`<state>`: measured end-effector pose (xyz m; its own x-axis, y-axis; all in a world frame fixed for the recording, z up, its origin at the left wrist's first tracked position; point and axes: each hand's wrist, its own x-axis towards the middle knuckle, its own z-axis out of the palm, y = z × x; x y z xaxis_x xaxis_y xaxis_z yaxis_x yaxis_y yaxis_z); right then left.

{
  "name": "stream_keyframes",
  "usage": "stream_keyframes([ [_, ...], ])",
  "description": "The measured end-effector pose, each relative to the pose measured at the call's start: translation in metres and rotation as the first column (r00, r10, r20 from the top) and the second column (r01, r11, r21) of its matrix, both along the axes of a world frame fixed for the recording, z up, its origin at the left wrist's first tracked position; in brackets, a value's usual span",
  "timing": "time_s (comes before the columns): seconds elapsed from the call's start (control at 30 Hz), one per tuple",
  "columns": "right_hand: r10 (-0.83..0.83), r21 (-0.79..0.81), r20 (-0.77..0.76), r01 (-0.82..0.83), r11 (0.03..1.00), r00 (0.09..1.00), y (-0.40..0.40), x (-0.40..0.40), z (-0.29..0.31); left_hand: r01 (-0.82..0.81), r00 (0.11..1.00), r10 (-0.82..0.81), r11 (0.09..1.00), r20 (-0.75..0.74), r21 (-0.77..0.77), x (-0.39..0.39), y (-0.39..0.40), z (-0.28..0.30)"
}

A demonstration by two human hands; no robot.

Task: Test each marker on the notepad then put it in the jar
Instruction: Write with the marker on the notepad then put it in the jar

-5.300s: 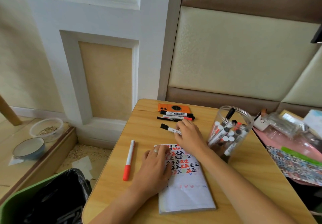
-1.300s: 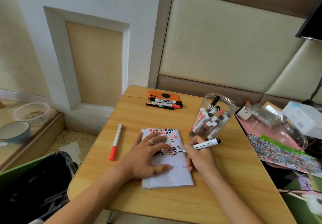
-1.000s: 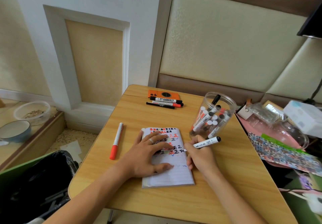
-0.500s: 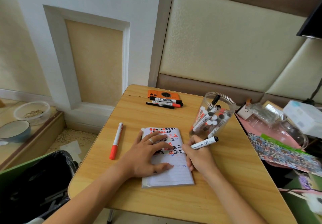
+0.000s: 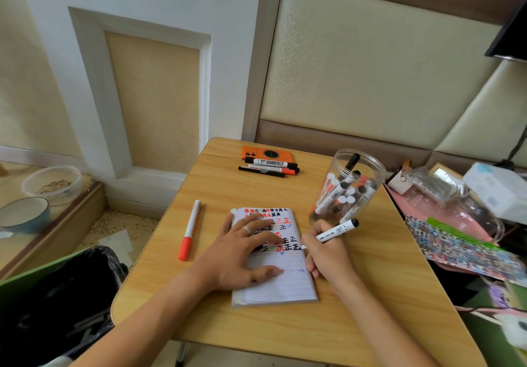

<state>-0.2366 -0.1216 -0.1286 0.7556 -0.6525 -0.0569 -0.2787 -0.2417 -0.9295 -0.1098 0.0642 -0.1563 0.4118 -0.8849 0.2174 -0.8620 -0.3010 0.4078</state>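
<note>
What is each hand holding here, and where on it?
Right hand grips the marker low on its barrel, near the tip. Left hand holds nothing, pressing flat on the notepad.

Both forearms are bare, no sleeves visible. The left hand [image 5: 238, 252] wears one plain silver ring [image 5: 247, 230].

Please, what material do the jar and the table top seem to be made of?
The jar looks like clear, glossy plastic: the markers inside show through its wall, and the rim is thin. It could also be glass; the picture cannot settle that. The table top looks like light wood-grain laminate or veneer, smooth and matte, with fine straight grain lines and rounded corners.
</note>
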Motion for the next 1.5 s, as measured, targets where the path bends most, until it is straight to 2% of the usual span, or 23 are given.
stream_keyframes([
  [0.13, -0.012, -0.002, 0.000, 0.012, 1.000, 1.000, -0.001, 0.001, -0.001, 0.007, 0.999, -0.004, 0.997, 0.049, -0.071, 0.000, 0.001, -0.001],
  [0.27, -0.004, 0.017, 0.047, 0.003, 1.000, 0.999, -0.001, 0.000, -0.001, -0.013, 1.000, 0.015, 0.997, 0.022, -0.082, 0.002, 0.003, 0.001],
  [0.4, 0.110, 0.080, 0.169, -0.125, 0.989, 0.979, 0.008, -0.001, 0.005, -0.029, 0.999, 0.031, 0.996, 0.019, -0.086, 0.001, 0.000, -0.001],
  [0.53, 0.191, 0.179, 0.246, -0.238, 0.955, 0.950, 0.025, 0.002, 0.009, -0.049, 0.999, 0.050, 0.986, 0.004, -0.161, 0.000, 0.000, -0.001],
  [0.73, 0.145, 0.236, 0.254, -0.206, 0.950, 0.956, 0.030, 0.005, 0.008, -0.043, 0.997, 0.024, 0.967, -0.075, -0.250, -0.003, 0.004, 0.005],
  [0.9, 0.219, 0.169, 0.244, -0.264, 0.950, 0.945, 0.032, 0.006, 0.006, 0.005, 0.993, -0.041, 0.949, -0.108, -0.315, -0.005, 0.006, 0.009],
  [1.0, 0.278, 0.111, 0.226, -0.308, 0.945, 0.934, 0.034, 0.007, 0.006, 0.054, 0.977, -0.121, 0.937, -0.175, -0.345, -0.007, 0.007, 0.012],
  [1.13, 0.306, 0.108, 0.196, -0.331, 0.937, 0.931, 0.037, 0.006, 0.007, 0.072, 0.963, -0.163, 0.924, -0.215, -0.376, -0.007, 0.007, 0.016],
  [1.27, 0.211, 0.245, 0.224, -0.264, 0.933, 0.952, 0.031, 0.005, 0.009, 0.058, 0.983, -0.122, 0.915, -0.136, -0.400, -0.008, 0.006, 0.016],
  [1.37, 0.086, 0.374, 0.329, -0.213, 0.903, 0.941, 0.018, 0.005, 0.011, 0.039, 0.991, -0.089, 0.904, -0.097, -0.427, -0.008, 0.007, 0.016],
  [1.5, 0.092, 0.278, 0.357, -0.199, 0.940, 0.930, 0.009, 0.004, 0.010, 0.038, 0.990, -0.091, 0.911, -0.110, -0.410, -0.006, 0.006, 0.013],
])
